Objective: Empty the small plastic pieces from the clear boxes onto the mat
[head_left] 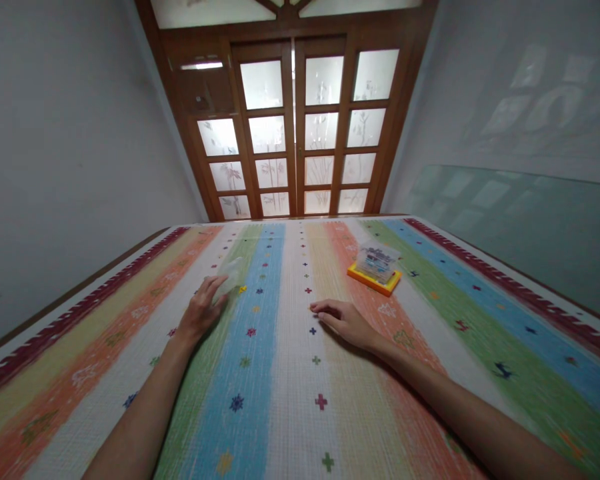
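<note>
My left hand [201, 310] lies on the striped cloth [280, 400] with its fingertips on a small clear plastic bag [230, 275]. The bag lies flat, with a tiny yellow bit at its near corner. My right hand [343, 320] rests on the cloth near the middle, fingers curled toward the left, pinching something too small to name. An orange tray [374, 279] with a clear plastic lid over small coloured pieces sits beyond my right hand, apart from it.
The colourful striped cloth covers a broad table. A sheet of glass [520, 227] leans along the right wall. Wooden doors with frosted panes [295, 127] stand behind the table's far edge. A grey wall runs along the left.
</note>
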Available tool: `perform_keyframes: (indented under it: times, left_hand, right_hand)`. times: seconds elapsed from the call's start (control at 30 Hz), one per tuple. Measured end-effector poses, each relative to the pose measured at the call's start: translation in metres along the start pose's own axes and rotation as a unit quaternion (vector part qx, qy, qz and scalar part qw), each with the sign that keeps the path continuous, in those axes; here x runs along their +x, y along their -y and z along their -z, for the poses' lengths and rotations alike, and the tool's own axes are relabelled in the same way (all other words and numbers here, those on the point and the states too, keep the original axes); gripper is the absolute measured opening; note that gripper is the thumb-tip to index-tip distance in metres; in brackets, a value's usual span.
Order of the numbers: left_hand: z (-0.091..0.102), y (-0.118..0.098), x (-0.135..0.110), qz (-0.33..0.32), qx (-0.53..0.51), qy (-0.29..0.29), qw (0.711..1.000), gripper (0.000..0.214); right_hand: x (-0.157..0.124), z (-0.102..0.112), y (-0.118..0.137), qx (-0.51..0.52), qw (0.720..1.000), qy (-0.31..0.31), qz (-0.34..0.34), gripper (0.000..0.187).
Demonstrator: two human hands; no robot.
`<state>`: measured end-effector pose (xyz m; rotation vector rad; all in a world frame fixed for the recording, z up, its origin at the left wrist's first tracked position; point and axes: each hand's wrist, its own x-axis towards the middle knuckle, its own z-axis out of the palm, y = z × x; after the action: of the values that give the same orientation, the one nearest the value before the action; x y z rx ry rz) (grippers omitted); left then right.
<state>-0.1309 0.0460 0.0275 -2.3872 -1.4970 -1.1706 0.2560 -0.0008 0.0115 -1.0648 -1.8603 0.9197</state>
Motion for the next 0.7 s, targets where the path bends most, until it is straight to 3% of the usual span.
perform_keyframes:
  times: [0.17,0.3,0.43,0.6,0.7]
  left_hand:
    - [0.010,0.011,0.001,0.134,-0.002,-0.055,0.989,0.051]
    - [0.031,0.018,-0.002,0.272,0.050,-0.042,0.960,0.078]
    - [0.053,0.021,-0.004,0.322,0.101,-0.010,0.941,0.102]
    - [0.063,0.026,-0.005,0.365,0.149,0.040,0.918,0.075]
    - [0.067,0.032,-0.009,0.387,0.161,0.041,0.907,0.063]
  right_hand:
    - [0.000,0.000,-0.001,0.002,1.000,0.005,0.001,0.024]
    - [-0.001,0.000,-0.001,-0.004,1.000,0.001,0.007,0.023]
    - [-0.001,0.000,-0.002,-0.009,1.000,-0.001,0.009,0.022]
    - [-0.001,0.001,-0.001,-0.011,1.000,0.006,0.012,0.021]
    - [-0.001,0.001,0.001,-0.019,1.000,0.010,0.021,0.021]
